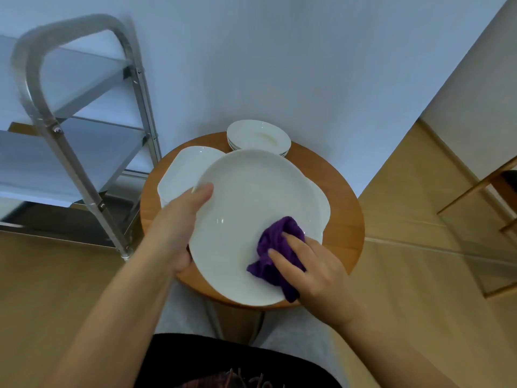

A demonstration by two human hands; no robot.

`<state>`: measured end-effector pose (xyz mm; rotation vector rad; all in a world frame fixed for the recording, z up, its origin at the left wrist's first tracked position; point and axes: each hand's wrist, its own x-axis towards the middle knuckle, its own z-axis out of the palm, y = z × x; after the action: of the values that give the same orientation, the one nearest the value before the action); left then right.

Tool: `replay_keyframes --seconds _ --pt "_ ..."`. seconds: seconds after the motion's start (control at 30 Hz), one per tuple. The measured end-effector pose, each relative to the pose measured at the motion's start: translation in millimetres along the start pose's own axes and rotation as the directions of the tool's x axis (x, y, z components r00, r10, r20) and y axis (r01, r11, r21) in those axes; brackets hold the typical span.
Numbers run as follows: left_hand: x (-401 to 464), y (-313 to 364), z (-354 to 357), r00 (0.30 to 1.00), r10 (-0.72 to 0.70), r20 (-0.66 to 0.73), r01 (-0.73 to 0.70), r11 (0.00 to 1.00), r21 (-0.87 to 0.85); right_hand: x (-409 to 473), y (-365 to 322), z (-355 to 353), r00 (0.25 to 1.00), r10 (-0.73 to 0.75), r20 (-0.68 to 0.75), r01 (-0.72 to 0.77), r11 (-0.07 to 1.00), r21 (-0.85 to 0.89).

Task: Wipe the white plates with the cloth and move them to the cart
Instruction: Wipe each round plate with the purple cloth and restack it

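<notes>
Left hand (179,219) grips plate (251,197) rim, right hand (316,267) presses purple cloth (275,247) on it; bowl stack (257,137) behind, cart (84,130) left

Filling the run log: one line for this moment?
left hand grips plate | right hand presses purple cloth on it | phase: wiping

Large white plate (251,197), tilted, purple cloth (275,256) bunched on its face.
</notes>
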<state>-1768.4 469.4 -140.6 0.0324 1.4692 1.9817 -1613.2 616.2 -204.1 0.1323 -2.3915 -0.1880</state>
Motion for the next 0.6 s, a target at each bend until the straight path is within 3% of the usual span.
replay_keyframes --seconds 0.07,0.13,0.2,0.33,0.43,0.6 --pt "4.3 11.8 -0.1 1.0 -0.025 0.016 0.024 0.999 0.048 -2.4 7.0 -4.9 0.999 -0.026 0.026 0.026 1.0 -0.013" --pt "4.4 5.4 5.8 0.999 -0.024 -0.046 0.021 0.999 -0.049 3.4 5.5 -5.8 0.999 0.01 0.038 -0.009 1.0 -0.028" --pt "-3.9 -21.1 21.7 0.987 0.038 -0.159 -0.055 0.993 -0.107 14.0 -3.1 -4.1 0.996 0.083 0.025 -0.082 0.995 -0.052" --pt "-21.9 -63.7 45.8 0.964 0.138 -0.229 -0.191 0.955 -0.227 27.8 -23.2 3.7 0.973 0.23 -0.006 -0.23 0.973 0.003" --pt "-11.0 -52.6 33.2 0.967 0.101 -0.235 -0.157 0.961 -0.229 20.0 -23.9 3.9 0.993 0.122 -0.004 -0.122 0.992 0.022" --pt "16.7 -11.5 5.9 0.998 0.044 -0.043 -0.041 0.997 0.069 8.6 17.0 -6.3 0.996 -0.057 0.067 0.059 0.998 -0.035"
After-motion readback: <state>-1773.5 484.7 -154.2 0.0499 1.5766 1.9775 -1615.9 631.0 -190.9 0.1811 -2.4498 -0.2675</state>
